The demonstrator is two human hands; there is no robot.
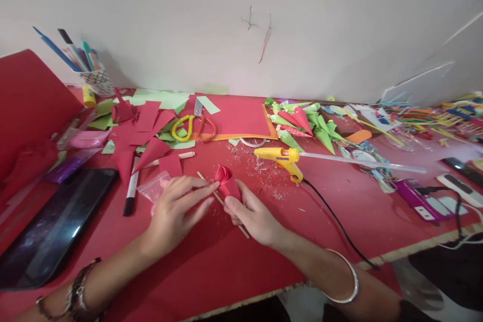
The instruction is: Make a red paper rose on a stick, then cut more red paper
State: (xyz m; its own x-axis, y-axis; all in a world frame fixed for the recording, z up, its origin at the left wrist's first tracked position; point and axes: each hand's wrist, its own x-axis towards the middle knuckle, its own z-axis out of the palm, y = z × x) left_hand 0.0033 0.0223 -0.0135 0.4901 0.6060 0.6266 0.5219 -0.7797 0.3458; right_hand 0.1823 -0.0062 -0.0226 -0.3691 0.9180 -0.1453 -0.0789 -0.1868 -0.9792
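Between thumb and fingers, my right hand (252, 211) grips a rolled red paper flower (225, 179) whose spiral folds face up. My left hand (184, 206) reaches in from the other side, its fingers stretched out and the index fingertip touching the flower's left edge. A thin wooden stick (243, 230) runs diagonally beneath the fingers and behind the flower; whether it is held or lies on the table cannot be made out. A yellow glue gun (281, 157) with a long clear glue stick (362, 161) lies to the right of the flower.
Red paper pieces (149, 118), scissors (194, 126), a marker (131, 188) and a dark phone (56, 226) lie left. Green and red paper cones (302, 121) are heaped at back right. A pen cup (96, 80) stands by the wall; a purple power strip (422, 204) lies right.
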